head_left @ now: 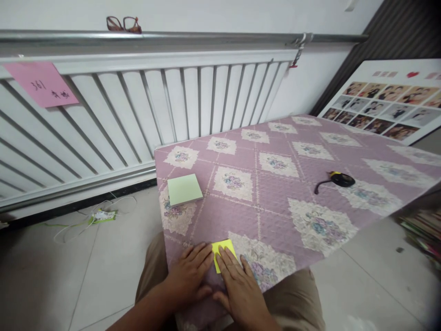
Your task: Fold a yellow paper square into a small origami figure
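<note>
A small yellow paper (229,247) lies on the purple floral tablecloth near the table's front edge. My right hand (237,280) rests flat over its lower part, fingers stretched out on it. Against the paper's left edge lies my left hand (193,271), palm down with the fingers extended. Part of the paper is hidden beneath my hands. Up and to the left of them, a pale green pad of square paper (185,189) sits near the table's left edge.
A black object with a strap (342,179) lies on the tablecloth (272,209) at the right. Behind the table stand a white radiator (206,96) and a pipe holding glasses (124,25). A pink note (43,85) hangs left, a photo board (386,103) leans right, and cables (103,215) lie on the floor.
</note>
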{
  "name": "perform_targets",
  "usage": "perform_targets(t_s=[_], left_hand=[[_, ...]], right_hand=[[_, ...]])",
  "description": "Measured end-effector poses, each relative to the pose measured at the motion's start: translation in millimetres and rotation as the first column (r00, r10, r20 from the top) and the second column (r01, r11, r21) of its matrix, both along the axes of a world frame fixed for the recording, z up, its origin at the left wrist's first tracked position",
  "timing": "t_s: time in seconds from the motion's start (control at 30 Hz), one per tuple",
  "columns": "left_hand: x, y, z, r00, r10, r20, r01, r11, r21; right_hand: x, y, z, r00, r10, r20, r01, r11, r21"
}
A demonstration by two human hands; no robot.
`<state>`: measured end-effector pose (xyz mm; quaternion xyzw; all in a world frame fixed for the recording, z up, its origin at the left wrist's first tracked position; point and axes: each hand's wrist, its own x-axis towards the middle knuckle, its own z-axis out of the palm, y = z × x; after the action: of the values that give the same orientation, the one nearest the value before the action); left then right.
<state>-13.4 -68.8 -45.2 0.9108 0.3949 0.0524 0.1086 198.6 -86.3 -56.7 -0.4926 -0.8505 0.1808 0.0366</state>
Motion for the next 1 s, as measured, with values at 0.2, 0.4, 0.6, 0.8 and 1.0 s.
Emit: perform_targets(t_s=[0.2, 0.4, 0.6, 0.8, 1.0], left_hand=[[0.4, 10.6, 1.4, 1.0, 0.009, -0.002, -0.009, 1.0, -0.001], [1.3, 9.7, -1.2, 1.0, 0.016, 0.011, -0.016, 1.0, 0.02], [1.7, 9.8, -2.4, 1.0, 0.024, 0.006, -0.024, 1.0, 0.009], [1.2, 9.5, -1.2, 1.0, 0.009, -0.012, -0.008, 0.999, 0.05], [4.0, 9.7, -2.5, 0.999, 0.05, 0.005, -0.051, 0.994, 0.092]], right_hand=[[0.8, -0.1, -1.1, 1.0, 0.004, 0.024, -0.005, 1.0, 0.023], [10.1, -3.8, -7.1, 0.996, 0.086, 0.017, -0.087, 0.994, 0.061], [17.9, -9.8, -9.8, 0.992, 0.124, 0.037, -0.125, 0.992, 0.005], [18.1, -12.7, -16.6, 0.994, 0.106, 0.013, -0.106, 0.994, 0.023], [15.2, -12.6, -13.6, 0.998, 0.056, 0.017, -0.056, 0.998, -0.015]])
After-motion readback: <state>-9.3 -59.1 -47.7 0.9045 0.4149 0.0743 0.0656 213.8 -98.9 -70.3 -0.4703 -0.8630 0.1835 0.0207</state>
